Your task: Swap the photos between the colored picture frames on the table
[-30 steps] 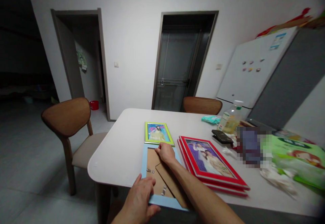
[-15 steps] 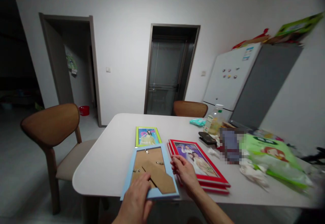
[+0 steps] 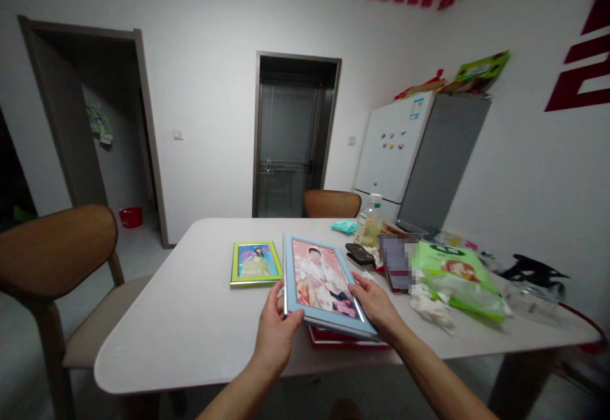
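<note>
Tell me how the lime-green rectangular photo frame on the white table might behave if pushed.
The lime-green rectangular photo frame lies flat on the white table, so it would likely slide rather than tip. Its straight, unbent border suggests it's fairly stiff.

The light-blue rectangular photo frame (image 3: 324,280) at centre looks smooth and faintly glossy; the brown curved wooden chair back (image 3: 60,248), lower left, smooth (satiny more than shiny); the white rounded-corner tabletop (image 3: 190,331), lower centre, smooth, low-sheen.

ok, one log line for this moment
left hand: holds blue frame; right hand: same; blue frame: picture up, over red frame; green frame: on table
</note>
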Tool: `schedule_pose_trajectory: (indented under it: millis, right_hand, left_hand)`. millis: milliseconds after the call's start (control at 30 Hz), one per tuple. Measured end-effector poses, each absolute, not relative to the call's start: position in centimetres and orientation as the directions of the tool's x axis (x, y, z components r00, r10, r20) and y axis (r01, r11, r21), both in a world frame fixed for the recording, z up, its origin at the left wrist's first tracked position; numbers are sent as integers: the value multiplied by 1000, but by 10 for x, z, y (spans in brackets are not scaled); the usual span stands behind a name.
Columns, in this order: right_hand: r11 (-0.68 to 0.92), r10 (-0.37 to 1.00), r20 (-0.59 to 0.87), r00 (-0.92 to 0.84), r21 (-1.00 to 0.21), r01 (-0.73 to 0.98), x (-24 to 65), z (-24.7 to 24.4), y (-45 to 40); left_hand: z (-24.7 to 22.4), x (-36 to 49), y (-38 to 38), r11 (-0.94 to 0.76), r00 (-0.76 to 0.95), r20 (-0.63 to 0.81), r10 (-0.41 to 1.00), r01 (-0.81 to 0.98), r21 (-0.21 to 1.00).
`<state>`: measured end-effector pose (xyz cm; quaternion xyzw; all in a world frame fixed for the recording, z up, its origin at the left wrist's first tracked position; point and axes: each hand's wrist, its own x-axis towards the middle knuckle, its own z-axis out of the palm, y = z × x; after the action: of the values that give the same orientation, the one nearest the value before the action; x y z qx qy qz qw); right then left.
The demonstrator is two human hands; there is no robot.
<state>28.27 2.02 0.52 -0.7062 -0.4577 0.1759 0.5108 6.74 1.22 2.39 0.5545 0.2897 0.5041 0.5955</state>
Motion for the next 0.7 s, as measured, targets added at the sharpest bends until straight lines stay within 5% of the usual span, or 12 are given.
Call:
schedule_pose_trajectory:
  millis: [133, 267, 500, 600, 700]
  right_hand:
    - [-224, 864, 151, 481, -740, 634, 342, -2, 32]
    - [-268, 873, 150, 465, -649, 712, 356, -14, 41]
    - [-244, 884, 209, 417, -555, 796, 351, -16, 48]
    - [-154, 855, 369, 365, -492, 857, 315, -3, 43]
    - [145, 862, 494, 116, -459, 876, 257, 5, 36]
  left_hand:
    - [-8, 102, 20, -222, 374, 203, 905, 8, 975]
    - [-21, 109, 23, -401, 394, 236, 888, 416, 817]
    - [-18, 80, 63, -494, 425, 275, 863, 589, 640]
    - [-20, 62, 100, -490, 409, 271, 871, 693, 529]
    - [-21, 45, 125, -497, 430, 248, 868, 758, 423]
